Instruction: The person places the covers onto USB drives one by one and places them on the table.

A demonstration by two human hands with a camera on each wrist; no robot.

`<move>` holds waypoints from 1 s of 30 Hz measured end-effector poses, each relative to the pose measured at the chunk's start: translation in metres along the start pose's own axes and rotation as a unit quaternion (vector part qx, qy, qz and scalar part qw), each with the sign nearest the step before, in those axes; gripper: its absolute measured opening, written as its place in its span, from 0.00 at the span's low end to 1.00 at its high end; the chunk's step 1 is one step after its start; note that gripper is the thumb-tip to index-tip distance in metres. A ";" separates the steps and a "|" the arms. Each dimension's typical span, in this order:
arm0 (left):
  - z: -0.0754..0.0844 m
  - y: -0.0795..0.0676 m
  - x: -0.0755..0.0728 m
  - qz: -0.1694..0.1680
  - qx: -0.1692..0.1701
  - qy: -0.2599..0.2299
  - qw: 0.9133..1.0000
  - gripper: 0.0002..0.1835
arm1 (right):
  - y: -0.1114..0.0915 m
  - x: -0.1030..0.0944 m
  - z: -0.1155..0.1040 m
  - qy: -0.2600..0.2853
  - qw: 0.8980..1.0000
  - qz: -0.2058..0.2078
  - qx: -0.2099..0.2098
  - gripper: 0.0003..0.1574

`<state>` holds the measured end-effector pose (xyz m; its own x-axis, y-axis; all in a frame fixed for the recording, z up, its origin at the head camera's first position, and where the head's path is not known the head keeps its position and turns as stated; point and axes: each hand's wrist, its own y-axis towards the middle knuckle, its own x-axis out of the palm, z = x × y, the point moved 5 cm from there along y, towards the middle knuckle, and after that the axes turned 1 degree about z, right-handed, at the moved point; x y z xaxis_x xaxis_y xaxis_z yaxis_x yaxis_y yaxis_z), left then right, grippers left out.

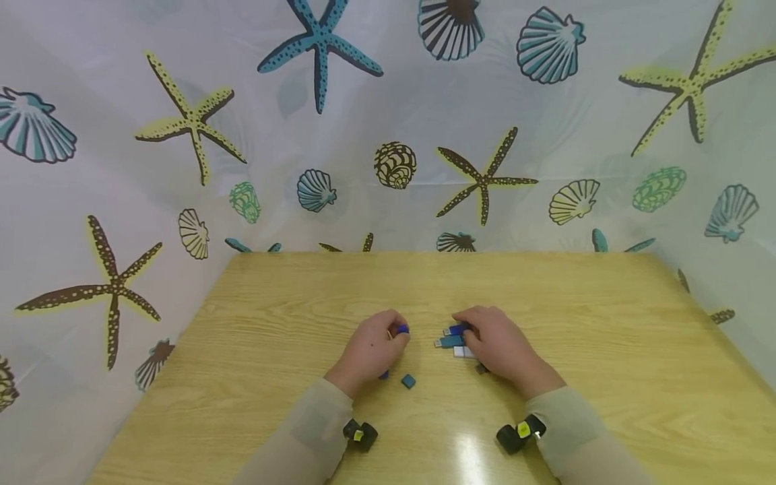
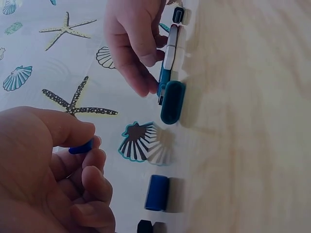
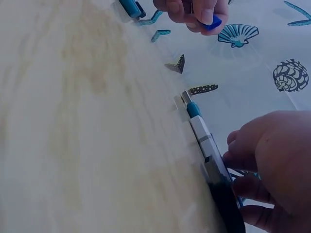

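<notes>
My left hand (image 1: 374,345) pinches a small blue cap (image 1: 403,329) between thumb and finger, a little above the table; the left wrist view shows this cap (image 2: 81,146) partly covered by the fingers. My right hand (image 1: 500,340) holds a dark blue USB stick (image 1: 453,331) by its rear end, its metal plug pointing left. Beside that stick lie a teal USB stick (image 1: 448,342) and a white USB stick (image 1: 463,352), partly under the hand. A dark stick (image 1: 481,368) shows just below the right palm. In the right wrist view the white stick (image 3: 200,128) lies near the fingers.
A teal cap (image 1: 409,381) lies between the hands. Another blue cap (image 2: 157,193) rests near the left wrist, with a dark small piece (image 2: 145,226) close by. The wooden table (image 1: 273,303) meets a shell-and-starfish patterned curtain (image 1: 351,141) at the back and sides.
</notes>
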<state>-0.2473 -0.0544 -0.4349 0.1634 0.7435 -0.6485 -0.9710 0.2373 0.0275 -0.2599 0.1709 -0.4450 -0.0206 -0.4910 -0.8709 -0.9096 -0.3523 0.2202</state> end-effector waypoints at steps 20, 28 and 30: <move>-0.002 0.000 0.001 -0.003 -0.009 -0.006 1.000 0.02 | 0.005 0.001 -0.004 -0.083 0.996 0.014 0.017 0.06; -0.001 -0.001 0.000 -0.008 -0.004 -0.017 1.000 0.03 | 0.006 -0.006 -0.007 -0.049 0.998 0.021 0.028 0.03; 0.000 -0.001 0.000 -0.009 -0.001 -0.017 1.000 0.03 | 0.007 -0.008 -0.009 -0.028 0.999 0.024 0.030 0.03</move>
<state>-0.2459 -0.0547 -0.4356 0.1860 0.7597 -0.6232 -0.9683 0.2494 0.0150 -0.2619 0.1649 -0.4324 -0.0861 -0.4594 -0.8841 -0.9303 -0.2804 0.2363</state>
